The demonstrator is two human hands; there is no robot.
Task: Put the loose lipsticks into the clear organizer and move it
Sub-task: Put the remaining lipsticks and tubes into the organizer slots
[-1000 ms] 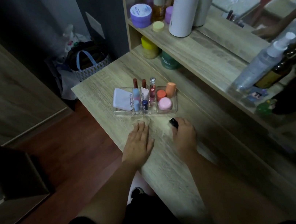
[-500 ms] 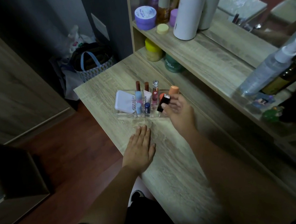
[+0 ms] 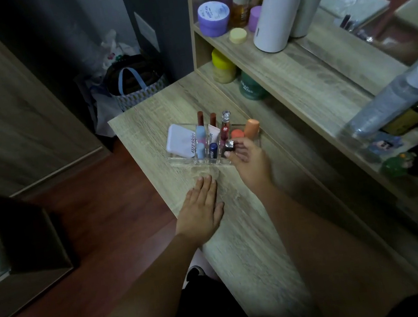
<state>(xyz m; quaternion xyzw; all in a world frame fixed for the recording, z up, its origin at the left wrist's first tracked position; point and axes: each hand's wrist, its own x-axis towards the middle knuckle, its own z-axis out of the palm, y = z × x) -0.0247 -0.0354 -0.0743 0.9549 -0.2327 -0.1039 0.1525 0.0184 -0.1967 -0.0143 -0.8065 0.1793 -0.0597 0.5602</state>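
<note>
The clear organizer [image 3: 175,160] stands on the wooden table [image 3: 254,233], holding a white compact, several upright lipsticks and tubes, and orange items on its right side. My right hand [image 3: 250,163] is at the organizer's front right, fingertips pinched on a dark lipstick [image 3: 228,146] with a shiny top, which stands in or just over a front slot. My left hand [image 3: 201,208] lies flat on the table with fingers spread, just in front of the organizer, holding nothing.
A raised shelf [image 3: 284,73] on the right carries a white cylinder [image 3: 275,10], a purple jar [image 3: 214,17] and bottles. A spray bottle [image 3: 389,101] lies further right. A bag [image 3: 134,85] sits on the floor beyond the table's far edge. A box [image 3: 11,242] stands left.
My right hand picked the dark lipstick up from the table, carried it forward and brought it down to the organizer's front slots. My left hand stayed flat on the table.
</note>
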